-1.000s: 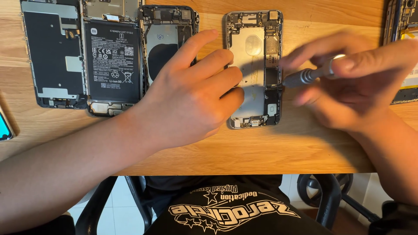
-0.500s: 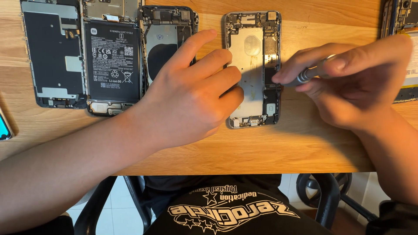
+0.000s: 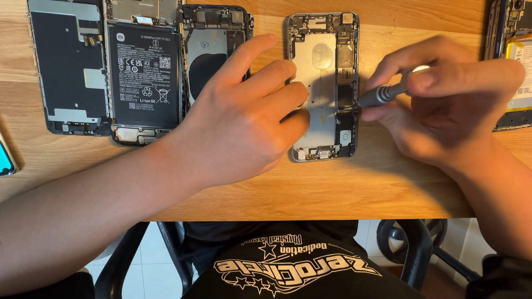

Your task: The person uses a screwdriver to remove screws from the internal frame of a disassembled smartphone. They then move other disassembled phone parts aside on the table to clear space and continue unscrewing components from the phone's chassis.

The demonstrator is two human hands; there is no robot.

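Observation:
An opened phone chassis (image 3: pixel 327 66) with a silver frame lies face-up on the wooden table (image 3: pixel 332 188). My left hand (image 3: pixel 244 122) rests flat over its left edge, fingers spread and pressing on it. My right hand (image 3: pixel 443 105) pinches a small grey metal screwdriver (image 3: pixel 385 93), whose tip sits at the chassis's right edge near the middle. The lower left of the chassis is hidden under my left fingers.
Three more opened phones lie at the back left: a dark back panel (image 3: pixel 69 66), one with a black battery (image 3: pixel 145 72), one with a bare shell (image 3: pixel 213 44). Another opened phone (image 3: pixel 510 61) is at the right edge. A chair (image 3: pixel 415 254) stands below the table.
My right hand has shifted slightly, and the screwdriver tip has moved a little along the chassis's right edge. My left hand has stayed in place.

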